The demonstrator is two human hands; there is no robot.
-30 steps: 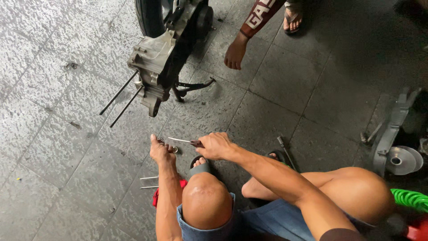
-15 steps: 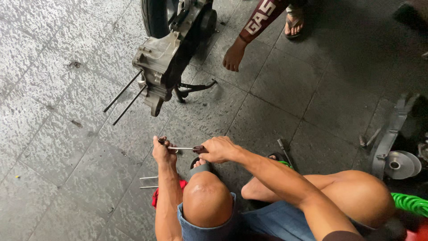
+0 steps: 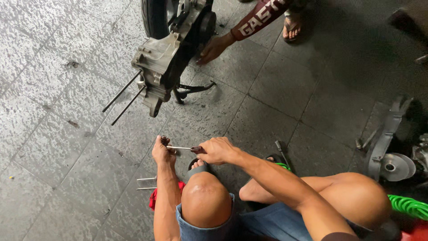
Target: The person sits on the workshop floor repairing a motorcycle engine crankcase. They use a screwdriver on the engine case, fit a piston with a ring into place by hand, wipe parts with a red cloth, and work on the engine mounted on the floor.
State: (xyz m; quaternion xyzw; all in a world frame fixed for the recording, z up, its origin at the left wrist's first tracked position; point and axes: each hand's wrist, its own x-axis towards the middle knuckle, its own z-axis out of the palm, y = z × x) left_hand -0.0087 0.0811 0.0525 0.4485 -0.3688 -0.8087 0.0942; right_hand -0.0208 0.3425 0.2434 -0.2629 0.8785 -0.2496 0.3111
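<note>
While right hand (image 3: 217, 150) grips screwdriver (image 3: 183, 148), left hand (image 3: 161, 151) pinches its tip.

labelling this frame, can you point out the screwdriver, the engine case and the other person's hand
screwdriver (image 3: 180, 147): head view, on the metal shaft between the two hands
engine case (image 3: 156, 62): head view, on the grey cast housing
other person's hand (image 3: 213, 48): head view, on the back of the hand

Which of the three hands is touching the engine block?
The co-worker's hand, from the dark red sleeve at top; the person's left hand and right hand hold a screwdriver.
</note>
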